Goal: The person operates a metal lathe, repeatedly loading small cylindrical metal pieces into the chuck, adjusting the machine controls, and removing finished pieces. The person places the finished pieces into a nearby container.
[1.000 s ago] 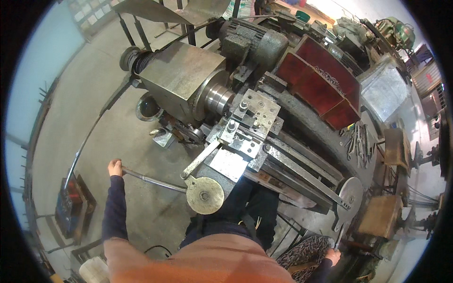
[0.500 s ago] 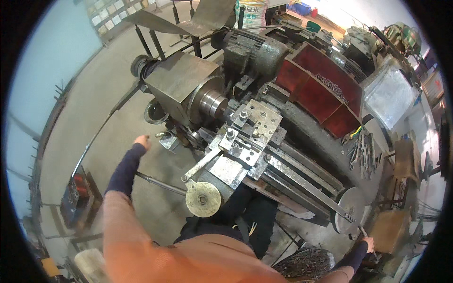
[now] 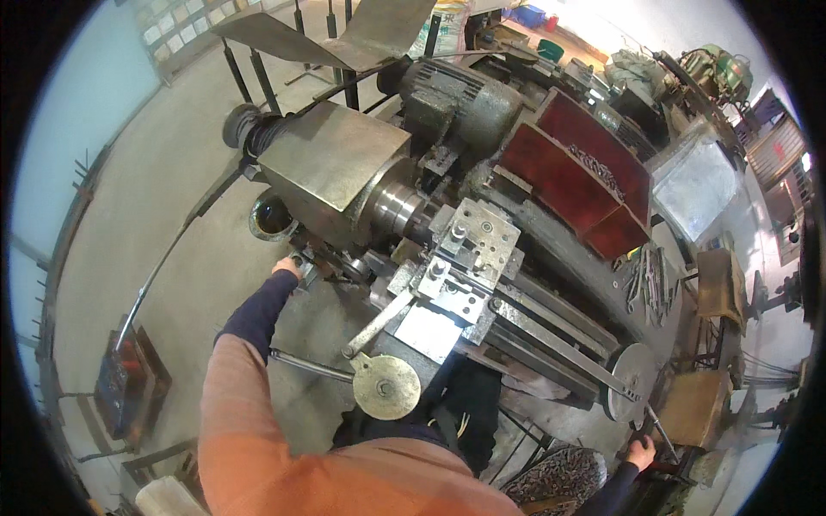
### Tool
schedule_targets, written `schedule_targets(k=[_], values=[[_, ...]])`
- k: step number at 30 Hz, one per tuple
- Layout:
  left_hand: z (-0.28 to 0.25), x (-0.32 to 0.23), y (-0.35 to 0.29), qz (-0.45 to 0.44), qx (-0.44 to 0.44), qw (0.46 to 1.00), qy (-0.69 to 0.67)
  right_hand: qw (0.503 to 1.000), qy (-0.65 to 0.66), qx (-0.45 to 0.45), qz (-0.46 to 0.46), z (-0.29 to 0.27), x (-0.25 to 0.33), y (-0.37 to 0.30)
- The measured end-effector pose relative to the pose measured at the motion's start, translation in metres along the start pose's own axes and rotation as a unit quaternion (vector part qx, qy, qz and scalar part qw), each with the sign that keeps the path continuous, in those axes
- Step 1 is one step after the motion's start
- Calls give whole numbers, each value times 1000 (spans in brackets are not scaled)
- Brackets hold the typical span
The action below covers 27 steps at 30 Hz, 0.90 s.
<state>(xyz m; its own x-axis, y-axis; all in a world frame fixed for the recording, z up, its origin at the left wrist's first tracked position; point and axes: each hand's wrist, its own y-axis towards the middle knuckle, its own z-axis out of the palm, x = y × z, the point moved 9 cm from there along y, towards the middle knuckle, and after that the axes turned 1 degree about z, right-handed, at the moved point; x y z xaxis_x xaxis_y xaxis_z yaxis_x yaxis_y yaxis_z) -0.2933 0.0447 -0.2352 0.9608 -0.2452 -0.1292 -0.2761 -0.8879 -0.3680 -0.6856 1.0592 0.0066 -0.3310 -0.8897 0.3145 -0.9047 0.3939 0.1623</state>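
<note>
My left hand (image 3: 288, 267) reaches to a small grey metal fitting (image 3: 304, 273) below the lathe's headstock (image 3: 335, 155). Its fingers look closed at the fitting; what they hold is hidden. At the lower right, my right hand (image 3: 639, 452) has its fingers loosely apart, beside a thin lever rod (image 3: 661, 430) under a round metal disc (image 3: 631, 383). Nothing shows in that hand. Between my arms lies the lathe's bed with a shiny spindle nose (image 3: 397, 209), a bolted tool block (image 3: 475, 241) and a round brass-coloured plate (image 3: 386, 387) with a long handle (image 3: 380, 322).
A red bin (image 3: 551, 168) with small metal pieces stands behind the bed, beside a motor (image 3: 460, 99). Several wrenches (image 3: 650, 284) lie at the right. A heap of small metal parts (image 3: 559, 477) is near my right forearm. A long rod (image 3: 155, 271) slants down to a box at left.
My left hand has moved right and reached the metal fitting. My right hand has come off the lever rod and moved left. The view has shifted slightly.
</note>
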Motion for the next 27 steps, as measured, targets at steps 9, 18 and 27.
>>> schedule_targets(k=[9, 18, 27], values=[[5, -53, -18, 46, 29, 998, -26, 932, 257, 67, -247, -28, 234, 4], [-24, -24, -19, 193, -8, 976, 105, 787, 246, 193, -532, -76, 500, -171], [-267, 32, -109, 282, -332, 900, -13, 635, 169, 413, -630, 9, 667, -352]])
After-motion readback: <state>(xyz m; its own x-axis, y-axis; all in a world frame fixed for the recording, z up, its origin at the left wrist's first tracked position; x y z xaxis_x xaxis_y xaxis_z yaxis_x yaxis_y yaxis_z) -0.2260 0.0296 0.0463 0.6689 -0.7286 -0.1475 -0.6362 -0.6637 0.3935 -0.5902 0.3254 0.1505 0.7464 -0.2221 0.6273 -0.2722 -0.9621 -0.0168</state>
